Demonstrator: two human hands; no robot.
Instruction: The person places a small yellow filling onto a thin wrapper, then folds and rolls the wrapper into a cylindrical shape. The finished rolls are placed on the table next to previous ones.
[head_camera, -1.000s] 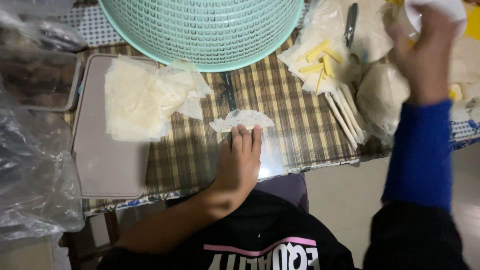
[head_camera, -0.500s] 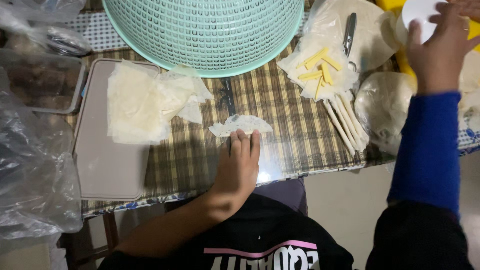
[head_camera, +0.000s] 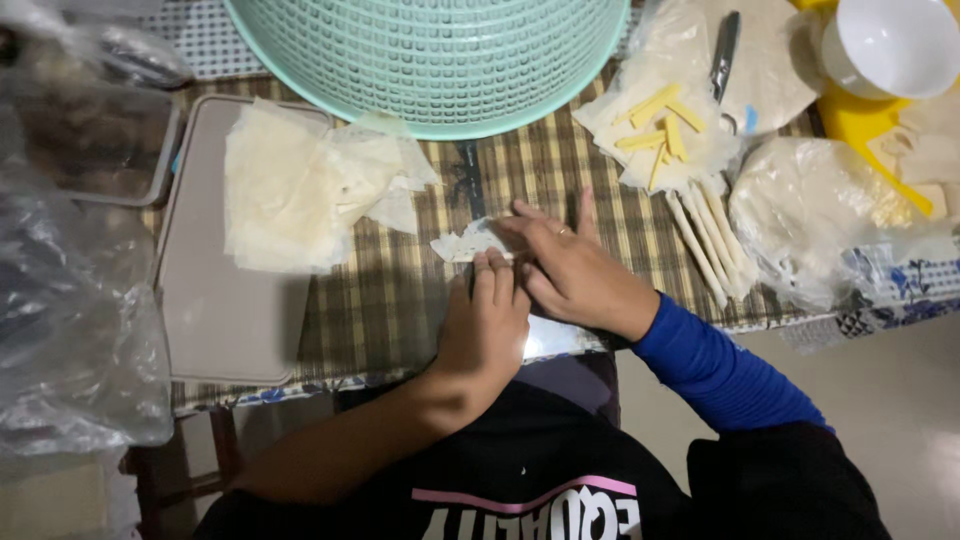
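Both hands down together on a small pale wrapper sheet (head_camera: 462, 243) lying on the checked tablecloth (head_camera: 400, 290), just in front of the rim of the upturned mint-green basket (head_camera: 430, 60). Left hand (head_camera: 487, 325) flat, fingers straight and close together, tips pressing the near edge of the sheet. Right hand (head_camera: 575, 270), blue sleeve behind it, laid across the sheet's right part, fingers spread and slightly curled over it, covering most of it so only the left corner shows; impossible to tell whether anything lies under the palm. Neither hand closed into a grip, both pressing rather than holding. To the left, a loose stack of square wrappers (head_camera: 300, 190) on a brownish tray (head_camera: 215, 320). To the right, yellow cheese sticks (head_camera: 660, 130) on plastic, with finished thin rolls (head_camera: 710, 240) just beside them, a knife (head_camera: 725, 55) further back, a white bowl (head_camera: 895, 45) at the top right corner
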